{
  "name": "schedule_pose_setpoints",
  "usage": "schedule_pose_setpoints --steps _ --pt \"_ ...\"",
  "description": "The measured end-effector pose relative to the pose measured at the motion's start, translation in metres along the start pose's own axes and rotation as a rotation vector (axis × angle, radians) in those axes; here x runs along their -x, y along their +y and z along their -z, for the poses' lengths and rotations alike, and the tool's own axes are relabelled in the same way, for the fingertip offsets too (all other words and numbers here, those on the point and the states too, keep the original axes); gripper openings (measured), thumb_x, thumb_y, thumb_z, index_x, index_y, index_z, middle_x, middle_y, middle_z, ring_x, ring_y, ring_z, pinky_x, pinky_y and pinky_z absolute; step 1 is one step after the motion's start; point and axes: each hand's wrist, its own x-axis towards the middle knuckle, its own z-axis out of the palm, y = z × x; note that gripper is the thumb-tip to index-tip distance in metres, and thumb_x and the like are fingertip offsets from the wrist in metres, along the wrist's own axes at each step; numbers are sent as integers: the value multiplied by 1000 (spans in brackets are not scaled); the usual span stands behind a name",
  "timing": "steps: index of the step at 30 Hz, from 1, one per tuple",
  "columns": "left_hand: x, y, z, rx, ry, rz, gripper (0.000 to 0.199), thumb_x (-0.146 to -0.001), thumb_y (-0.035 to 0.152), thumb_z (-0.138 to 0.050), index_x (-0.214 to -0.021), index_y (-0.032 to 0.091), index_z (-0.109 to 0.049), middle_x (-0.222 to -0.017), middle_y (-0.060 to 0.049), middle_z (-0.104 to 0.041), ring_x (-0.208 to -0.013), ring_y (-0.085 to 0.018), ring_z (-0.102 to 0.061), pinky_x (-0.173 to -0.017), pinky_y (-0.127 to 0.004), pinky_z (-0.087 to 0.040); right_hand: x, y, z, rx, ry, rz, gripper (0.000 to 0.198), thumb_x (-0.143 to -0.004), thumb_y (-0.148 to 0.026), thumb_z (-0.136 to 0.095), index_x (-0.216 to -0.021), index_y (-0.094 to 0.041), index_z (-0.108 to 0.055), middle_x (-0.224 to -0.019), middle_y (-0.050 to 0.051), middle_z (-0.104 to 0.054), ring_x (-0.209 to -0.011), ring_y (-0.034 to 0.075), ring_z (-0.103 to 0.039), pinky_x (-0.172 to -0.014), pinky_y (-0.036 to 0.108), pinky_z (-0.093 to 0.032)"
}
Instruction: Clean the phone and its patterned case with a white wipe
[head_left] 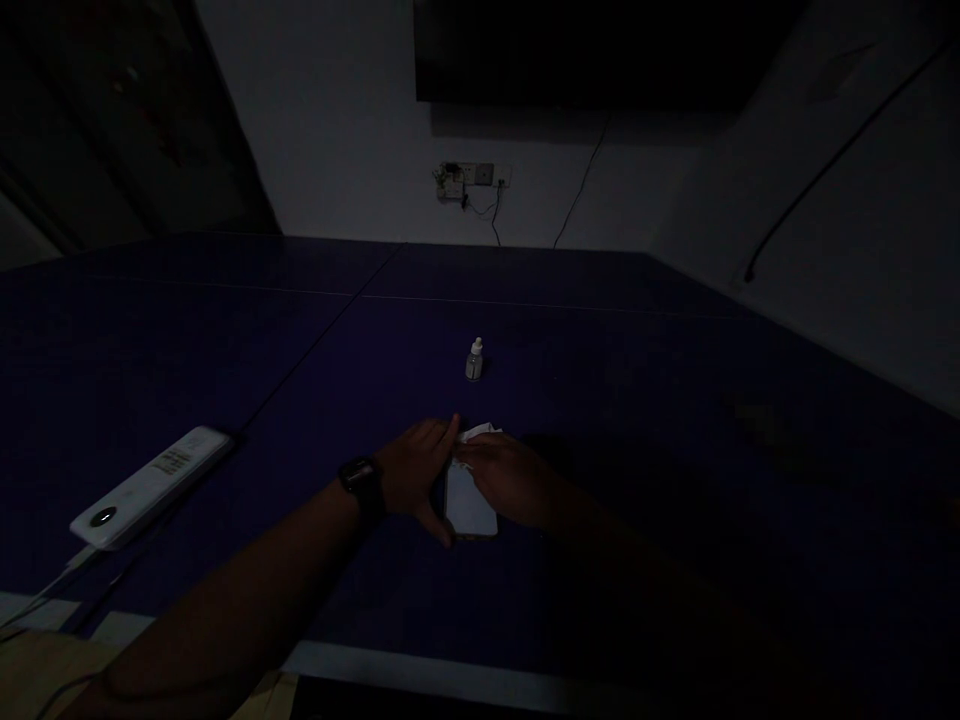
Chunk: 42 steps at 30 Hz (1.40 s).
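Note:
A smartphone with a pale, whitish face lies flat on the dark blue table. My left hand holds it along the left side, thumb stretched toward the near corner and fingers toward the far end. Over the far part of the phone, my right hand presses a crumpled white tissue, its fingers closed on it. The right fingertips are partly hidden in the dim light. Beyond both hands stands a small clear dropper bottle with a white cap, upright and untouched.
At the left lies a long white power bank with a small round display and a cable running off its near end. Wall sockets with hanging cords sit past the table, below a large dark screen. The room is very dark.

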Motion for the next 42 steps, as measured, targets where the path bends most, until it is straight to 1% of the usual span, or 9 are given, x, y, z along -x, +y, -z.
schedule_pose_setpoints --steps 4,9,13,17,22,27,32,37,42 --pt "-4 6 4 -95 -1 2 158 -45 97 -63 -155 -1 -5 -144 -33 -44 -131 -48 -45 -109 -55 -35 -1 -1 -2 16 14 -19 42 -90 -2 -47 -127 -15 -63 -127 13 -68 -120 23 -61 -107 41 -46" --pt "-6 11 6 -156 -31 28 153 -49 97 -61 -154 -2 -9 -143 -31 -47 -131 -46 -46 -111 -54 -32 1 1 3 -33 -47 64 41 -87 -3 -51 -123 -16 -65 -120 10 -71 -114 23 -63 -103 40 -49" --pt "-7 13 8 -168 -47 35 154 -48 97 -61 -153 -3 -10 -144 -33 -45 -131 -46 -46 -113 -54 -30 1 6 -4 -18 -9 20 40 -91 -4 -48 -125 -16 -64 -121 11 -70 -116 24 -63 -104 43 -49" --pt "-7 13 8 -174 -52 48 154 -48 96 -61 -153 -5 -10 -144 -33 -45 -133 -46 -45 -113 -52 -30 -2 3 -8 34 6 3 29 -93 -7 -50 -115 -11 -68 -116 15 -71 -114 26 -63 -104 43 -49" --pt "-5 14 8 -181 -61 61 150 -52 95 -61 -153 -2 -8 -146 -32 -44 -135 -45 -43 -113 -51 -30 -1 4 5 -45 -50 59 39 -90 -4 -49 -122 -18 -68 -118 11 -72 -109 23 -65 -98 40 -52" --pt "-6 15 9 -167 -61 58 151 -51 94 -63 -152 -3 -8 -145 -33 -45 -134 -45 -44 -113 -50 -30 -1 4 2 -25 -9 33 38 -92 -6 -49 -126 -12 -64 -127 16 -68 -123 26 -60 -107 44 -48" --pt "-6 16 9 -161 -66 71 150 -51 93 -63 -152 -1 -7 -146 -33 -44 -136 -45 -42 -113 -51 -29 2 7 4 -76 -41 106 44 -87 -2 -49 -126 -17 -66 -125 11 -70 -116 24 -64 -104 43 -51" --pt "-5 16 11 -133 -52 58 149 -52 93 -64 -153 0 -5 -146 -32 -43 -136 -46 -42 -113 -52 -30 0 8 -2 -43 21 45 43 -92 -5 -47 -131 -15 -62 -130 14 -67 -124 25 -60 -108 44 -49" --pt "-5 15 9 -117 -40 66 150 -51 94 -63 -154 0 -6 -146 -32 -44 -135 -46 -43 -113 -53 -30 -1 3 1 -81 -34 87 42 -88 -3 -49 -123 -16 -67 -125 12 -71 -118 23 -64 -106 41 -50"
